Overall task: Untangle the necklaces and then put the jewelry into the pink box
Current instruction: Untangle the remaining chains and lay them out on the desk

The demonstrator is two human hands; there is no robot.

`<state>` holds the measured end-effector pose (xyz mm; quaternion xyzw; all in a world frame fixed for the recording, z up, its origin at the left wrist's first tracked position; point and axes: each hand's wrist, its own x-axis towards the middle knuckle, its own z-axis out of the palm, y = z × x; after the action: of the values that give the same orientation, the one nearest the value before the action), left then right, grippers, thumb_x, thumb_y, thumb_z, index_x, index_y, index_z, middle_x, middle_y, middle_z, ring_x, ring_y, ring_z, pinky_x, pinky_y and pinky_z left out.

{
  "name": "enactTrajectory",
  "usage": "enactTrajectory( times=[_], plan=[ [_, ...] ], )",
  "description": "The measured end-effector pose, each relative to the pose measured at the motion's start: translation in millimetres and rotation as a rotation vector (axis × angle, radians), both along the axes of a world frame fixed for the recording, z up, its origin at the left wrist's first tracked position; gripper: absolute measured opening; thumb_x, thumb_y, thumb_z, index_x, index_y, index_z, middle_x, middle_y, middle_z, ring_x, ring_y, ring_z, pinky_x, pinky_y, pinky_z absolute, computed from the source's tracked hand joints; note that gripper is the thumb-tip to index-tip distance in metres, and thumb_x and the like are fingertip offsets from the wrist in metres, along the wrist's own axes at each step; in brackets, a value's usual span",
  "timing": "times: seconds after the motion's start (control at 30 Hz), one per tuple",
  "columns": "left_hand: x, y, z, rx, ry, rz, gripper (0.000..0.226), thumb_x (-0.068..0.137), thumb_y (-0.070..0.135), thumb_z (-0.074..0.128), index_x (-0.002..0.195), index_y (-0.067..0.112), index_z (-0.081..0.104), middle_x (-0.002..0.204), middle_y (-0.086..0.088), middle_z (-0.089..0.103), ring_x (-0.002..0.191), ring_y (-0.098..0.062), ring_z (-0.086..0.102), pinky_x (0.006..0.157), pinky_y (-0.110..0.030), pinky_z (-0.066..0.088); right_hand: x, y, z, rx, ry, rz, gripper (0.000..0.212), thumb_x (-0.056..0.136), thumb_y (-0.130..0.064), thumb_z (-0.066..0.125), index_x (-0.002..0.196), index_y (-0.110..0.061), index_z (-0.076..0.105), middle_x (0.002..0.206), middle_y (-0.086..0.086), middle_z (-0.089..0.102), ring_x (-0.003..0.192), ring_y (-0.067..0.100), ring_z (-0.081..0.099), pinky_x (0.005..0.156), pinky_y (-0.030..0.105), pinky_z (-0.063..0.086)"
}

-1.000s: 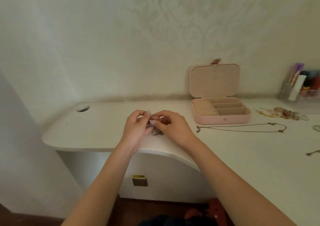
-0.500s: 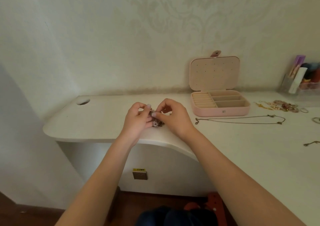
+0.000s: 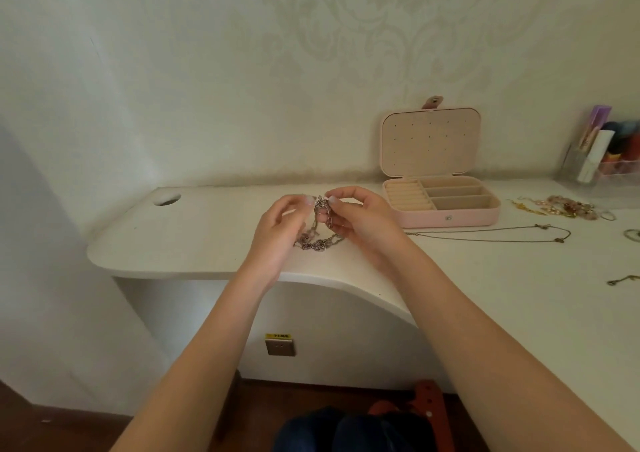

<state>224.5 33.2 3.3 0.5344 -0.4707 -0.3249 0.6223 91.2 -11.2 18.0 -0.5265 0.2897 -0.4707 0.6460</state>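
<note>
A tangled bunch of silver chain necklaces (image 3: 320, 233) hangs between my hands above the white desk (image 3: 214, 240), its lower loops resting on the desk. My left hand (image 3: 280, 233) pinches the top of the tangle from the left. My right hand (image 3: 360, 223) pinches it from the right with fingertips. The pink box (image 3: 446, 214) stands open to the right, lid upright against the wall, its compartments empty. A thin dark necklace (image 3: 491, 237) lies stretched out in front of the box.
A heap of gold and pink jewelry (image 3: 564, 207) lies right of the box. More small pieces (image 3: 623, 280) lie near the right edge. A clear organiser (image 3: 602, 160) with cosmetics stands at the back right. A cable hole (image 3: 167, 199) is at the desk's left.
Both hands have lifted the tangle off the desk and drawn slightly apart, so the chains now hang down in loops between them.
</note>
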Motion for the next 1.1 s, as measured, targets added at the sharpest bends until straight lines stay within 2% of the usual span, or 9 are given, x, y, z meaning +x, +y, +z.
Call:
enactTrajectory(
  times=[0.17, 0.27, 0.37, 0.47, 0.57, 0.67, 0.8, 0.97, 1.1],
  plan=[
    [0, 1, -2, -0.041, -0.053, 0.032, 0.006, 0.084, 0.011, 0.069, 0.090, 0.011, 0.070, 0.089, 0.000, 0.071, 0.084, -0.008, 0.066, 0.077, -0.023, 0.052, 3, 0, -4, -0.194, 0.200, -0.095, 0.006, 0.090, -0.006, 0.060, 0.092, -0.010, 0.060, 0.064, 0.007, 0.068, 0.056, 0.012, 0.064, 0.057, 0.020, 0.048],
    [0, -2, -3, -0.040, -0.062, 0.114, 0.007, 0.085, 0.010, 0.068, 0.079, 0.013, 0.068, 0.070, 0.008, 0.065, 0.061, 0.002, 0.056, 0.059, -0.013, 0.044, 6, -5, -9, -0.314, 0.300, -0.240, 0.012, 0.089, -0.005, 0.059, 0.091, -0.016, 0.056, 0.068, 0.005, 0.068, 0.062, 0.015, 0.062, 0.065, 0.029, 0.050],
    [0, -3, -3, -0.009, -0.075, 0.116, 0.011, 0.086, 0.015, 0.066, 0.076, 0.012, 0.067, 0.060, 0.014, 0.061, 0.055, 0.005, 0.054, 0.058, -0.010, 0.043, 6, -9, -9, -0.293, 0.237, -0.280, 0.016, 0.091, -0.003, 0.056, 0.090, -0.019, 0.054, 0.069, 0.002, 0.067, 0.067, 0.015, 0.061, 0.072, 0.034, 0.054],
    [1, -3, -3, 0.022, -0.054, 0.039, 0.015, 0.090, 0.015, 0.061, 0.077, 0.013, 0.068, 0.080, 0.004, 0.068, 0.076, -0.001, 0.062, 0.071, -0.014, 0.048, 5, -12, -11, -0.211, 0.184, -0.268, 0.014, 0.092, -0.002, 0.053, 0.091, -0.016, 0.055, 0.069, 0.003, 0.064, 0.064, 0.012, 0.059, 0.069, 0.032, 0.055],
    [1, -3, -2, 0.028, 0.023, -0.021, 0.020, 0.094, 0.017, 0.056, 0.079, 0.012, 0.067, 0.088, -0.005, 0.071, 0.092, -0.014, 0.065, 0.088, -0.025, 0.050, 5, -14, -14, -0.277, 0.376, -0.266, 0.021, 0.090, -0.001, 0.052, 0.081, -0.020, 0.057, 0.066, 0.001, 0.063, 0.058, 0.012, 0.057, 0.067, 0.035, 0.053],
    [2, -3, -2, 0.039, 0.022, -0.044, 0.021, 0.096, 0.023, 0.053, 0.083, 0.011, 0.065, 0.084, -0.001, 0.072, 0.093, -0.016, 0.063, 0.089, -0.028, 0.048, 6, -13, -14, -0.331, 0.439, -0.284, 0.018, 0.090, -0.002, 0.053, 0.083, -0.018, 0.059, 0.065, -0.001, 0.062, 0.056, 0.009, 0.054, 0.056, 0.024, 0.048],
    [1, -3, -2, 0.053, 0.025, -0.051, 0.024, 0.098, 0.019, 0.047, 0.080, 0.012, 0.061, 0.073, 0.002, 0.072, 0.095, -0.025, 0.062, 0.091, -0.033, 0.048, 5, -16, -15, -0.315, 0.368, -0.329, 0.018, 0.092, -0.001, 0.050, 0.086, -0.016, 0.057, 0.066, 0.002, 0.058, 0.059, 0.011, 0.054, 0.062, 0.033, 0.050],
    [-1, 0, 1, 0.030, 0.022, -0.068, 0.035, 0.099, 0.025, 0.046, 0.068, 0.016, 0.059, 0.072, -0.004, 0.068, 0.088, -0.025, 0.060, 0.086, -0.033, 0.049, 5, -13, -16, -0.520, 0.574, -0.340, 0.018, 0.088, 0.000, 0.053, 0.087, -0.014, 0.064, 0.084, -0.002, 0.060, 0.064, 0.000, 0.047, 0.059, 0.011, 0.035],
    [2, -3, -2, 0.011, 0.046, -0.032, 0.035, 0.098, 0.026, 0.050, 0.069, 0.012, 0.064, 0.070, -0.004, 0.066, 0.085, -0.026, 0.060, 0.090, -0.040, 0.049, 5, -3, -7, -0.500, 0.343, -0.283, 0.014, 0.085, -0.007, 0.059, 0.085, -0.019, 0.065, 0.091, -0.009, 0.065, 0.073, -0.006, 0.052, 0.066, 0.010, 0.039]
  ],
)
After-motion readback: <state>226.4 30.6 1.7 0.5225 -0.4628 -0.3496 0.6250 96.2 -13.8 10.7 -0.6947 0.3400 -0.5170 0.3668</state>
